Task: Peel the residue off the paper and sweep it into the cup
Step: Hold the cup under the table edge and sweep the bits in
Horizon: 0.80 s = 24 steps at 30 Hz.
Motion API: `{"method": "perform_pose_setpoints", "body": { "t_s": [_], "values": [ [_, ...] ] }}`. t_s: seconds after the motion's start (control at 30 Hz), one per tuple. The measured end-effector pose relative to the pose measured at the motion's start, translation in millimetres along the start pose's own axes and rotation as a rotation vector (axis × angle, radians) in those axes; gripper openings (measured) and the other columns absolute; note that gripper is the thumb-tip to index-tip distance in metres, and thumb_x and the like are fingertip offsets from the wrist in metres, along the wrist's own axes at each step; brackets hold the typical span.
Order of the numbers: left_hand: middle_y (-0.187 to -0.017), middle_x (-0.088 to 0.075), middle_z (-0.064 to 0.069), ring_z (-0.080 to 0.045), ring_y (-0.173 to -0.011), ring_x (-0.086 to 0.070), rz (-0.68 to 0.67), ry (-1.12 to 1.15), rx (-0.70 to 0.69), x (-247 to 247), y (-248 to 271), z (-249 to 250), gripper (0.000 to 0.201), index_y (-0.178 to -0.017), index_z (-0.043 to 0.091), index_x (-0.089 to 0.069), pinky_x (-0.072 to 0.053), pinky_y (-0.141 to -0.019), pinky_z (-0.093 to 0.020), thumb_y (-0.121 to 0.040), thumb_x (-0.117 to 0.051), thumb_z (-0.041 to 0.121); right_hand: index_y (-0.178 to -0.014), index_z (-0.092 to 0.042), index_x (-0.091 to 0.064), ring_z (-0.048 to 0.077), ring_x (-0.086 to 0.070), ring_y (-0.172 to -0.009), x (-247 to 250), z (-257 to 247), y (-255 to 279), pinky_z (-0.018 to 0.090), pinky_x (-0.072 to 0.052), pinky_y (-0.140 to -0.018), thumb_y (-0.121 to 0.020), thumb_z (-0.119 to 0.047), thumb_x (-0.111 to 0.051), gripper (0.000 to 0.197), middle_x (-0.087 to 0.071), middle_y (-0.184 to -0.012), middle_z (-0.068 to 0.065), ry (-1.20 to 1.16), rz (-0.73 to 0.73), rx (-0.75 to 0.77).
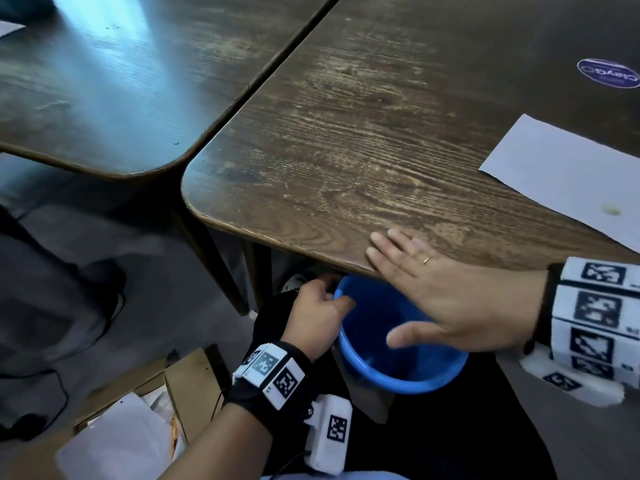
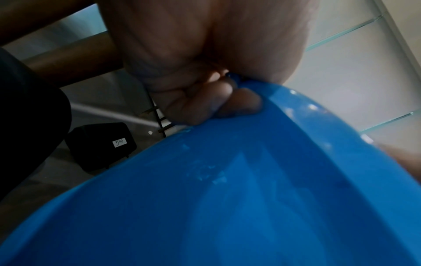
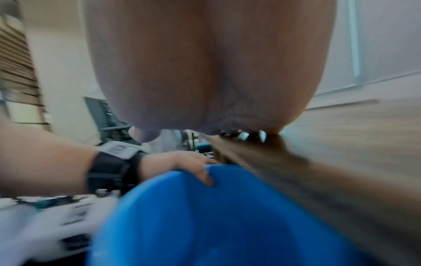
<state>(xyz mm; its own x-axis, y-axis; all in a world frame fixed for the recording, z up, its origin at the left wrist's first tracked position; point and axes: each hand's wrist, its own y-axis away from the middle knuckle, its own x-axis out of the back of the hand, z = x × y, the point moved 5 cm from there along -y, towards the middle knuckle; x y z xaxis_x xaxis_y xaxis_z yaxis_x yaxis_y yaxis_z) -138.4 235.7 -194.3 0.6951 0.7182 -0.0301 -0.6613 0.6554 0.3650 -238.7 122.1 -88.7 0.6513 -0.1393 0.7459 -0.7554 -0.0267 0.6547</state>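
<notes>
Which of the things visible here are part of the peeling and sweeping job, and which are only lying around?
Part of the job:
- blue cup, held below the table edge
- left hand, gripping the cup's rim
- right hand, flat at the table edge above the cup
- white paper with a yellowish spot

Lying about:
- round purple sticker
- cardboard box on the floor
- second table

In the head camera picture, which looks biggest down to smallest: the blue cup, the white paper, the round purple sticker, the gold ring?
As they look there:
1. white paper, though cut off by the frame edge
2. blue cup, partly hidden by the right hand
3. purple sticker
4. gold ring

Paper versus cup is close.
</notes>
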Motion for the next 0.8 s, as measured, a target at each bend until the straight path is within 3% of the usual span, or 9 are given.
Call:
{"method": "perform_pose_setpoints", "body": {
  "t_s": [0.1, 0.13, 0.2, 0.27, 0.4, 0.6, 0.67, 0.73, 0.8],
  "values": [
    [-0.073, -0.071, -0.019, -0.034, -0.067, -0.071, -0.032, -0.002, -0.019, -2.3, 0.8, 1.7, 0.019, -0.108, 0.003, -0.066, -0.057, -0.063, -0.041, -0.094, -0.057, -0.006, -0.151, -0.023, 0.031, 0.004, 0.048, -0.134, -5.5, -23.3, 7.6, 0.025, 0.023, -0.115, -0.086, -0.08, -0.023, 0.102, 0.049, -0.15, -0.007, -0.063, -0.038, 0.09],
    [-0.076, -0.072, -0.022, -0.036, -0.067, -0.071, -0.032, -0.005, -0.012, -2.1, 0.2, 0.8, 0.019, -0.107, 0.004, -0.066, -0.057, -0.062, -0.041, -0.094, -0.057, -0.006, -0.152, -0.025, 0.029, 0.001, 0.046, -0.135, -1.7, -24.2, 8.0, 0.021, 0.022, -0.114, -0.087, -0.079, -0.025, 0.1, 0.047, -0.151, -0.009, -0.117, -0.03, 0.101],
    [-0.059, -0.066, -0.012, -0.019, -0.05, -0.063, -0.016, 0.007, -0.008, -1.5, 0.3, 0.9, 0.018, -0.103, -0.001, -0.064, -0.049, -0.048, -0.025, -0.092, -0.054, -0.011, -0.154, -0.029, 0.025, -0.001, 0.041, -0.138, 14.3, -16.9, 6.5, 0.013, 0.022, -0.109, -0.084, -0.077, -0.025, 0.099, 0.043, -0.152, -0.013, -0.211, 0.022, 0.08],
    [-0.048, -0.057, 0.001, -0.008, -0.038, -0.051, -0.005, 0.009, -0.003, -1.0, 0.1, 0.7, 0.016, -0.103, -0.004, -0.063, -0.04, -0.04, -0.018, -0.091, -0.055, -0.012, -0.155, -0.029, 0.022, 0.003, 0.036, -0.142, 35.0, 5.8, -1.6, 0.017, 0.019, -0.112, -0.078, -0.082, -0.019, 0.102, 0.039, -0.155, -0.011, -0.233, 0.105, 0.009],
    [-0.042, -0.048, 0.007, -0.006, -0.031, -0.041, -0.012, 0.013, 0.012, -0.8, 1.7, -0.2, 0.012, -0.101, 0.001, -0.063, -0.034, -0.036, -0.016, -0.094, -0.058, -0.007, -0.157, -0.022, 0.015, 0.015, 0.026, -0.148, 71.2, 79.2, -24.9, 0.036, 0.008, -0.123, -0.07, -0.087, -0.015, 0.113, 0.03, -0.161, 0.0, -0.222, 0.208, -0.225],
    [-0.047, -0.057, 0.007, -0.005, -0.039, -0.052, -0.041, 0.005, 0.012, 0.8, 7.1, 0.5, 0.013, -0.097, 0.006, -0.064, -0.043, -0.043, -0.019, -0.094, -0.059, -0.006, -0.158, -0.017, 0.012, 0.02, 0.016, -0.152, 92.4, 144.7, -46.0, 0.039, 0.004, -0.123, -0.074, -0.078, -0.02, 0.109, 0.023, -0.164, 0.002, -0.304, 0.18, -0.44],
    [-0.059, -0.067, -0.004, -0.015, -0.052, -0.063, -0.015, 0.015, 0.025, 4.6, 6.6, -2.2, 0.014, -0.098, 0.009, -0.066, -0.052, -0.051, -0.028, -0.093, -0.061, -0.003, -0.158, -0.018, 0.014, 0.022, 0.016, -0.152, 87.5, 151.2, -53.8, 0.041, 0.004, -0.123, -0.07, -0.083, -0.018, 0.113, 0.023, -0.164, 0.002, -0.287, 0.149, -0.476],
    [-0.077, -0.072, -0.021, -0.033, -0.068, -0.068, 0.005, 0.038, 0.032, 7.8, 5.9, -4.0, 0.015, -0.102, 0.011, -0.067, -0.057, -0.064, -0.046, -0.089, -0.066, 0.004, -0.156, -0.021, 0.019, 0.023, 0.02, -0.151, 80.2, 148.4, -60.1, 0.043, 0.004, -0.124, -0.065, -0.089, -0.016, 0.118, 0.026, -0.163, 0.002, -0.247, 0.133, -0.49],
    [-0.083, -0.073, -0.024, -0.037, -0.071, -0.068, 0.013, 0.05, 0.047, 9.1, 4.4, -6.9, 0.021, -0.107, 0.01, -0.067, -0.056, -0.068, -0.052, -0.086, -0.067, 0.008, -0.155, -0.024, 0.023, 0.023, 0.025, -0.149, 72.4, 136.4, -63.2, 0.042, 0.007, -0.123, -0.065, -0.09, -0.014, 0.117, 0.031, -0.161, 0.002, -0.218, 0.124, -0.439]
  ]
}}
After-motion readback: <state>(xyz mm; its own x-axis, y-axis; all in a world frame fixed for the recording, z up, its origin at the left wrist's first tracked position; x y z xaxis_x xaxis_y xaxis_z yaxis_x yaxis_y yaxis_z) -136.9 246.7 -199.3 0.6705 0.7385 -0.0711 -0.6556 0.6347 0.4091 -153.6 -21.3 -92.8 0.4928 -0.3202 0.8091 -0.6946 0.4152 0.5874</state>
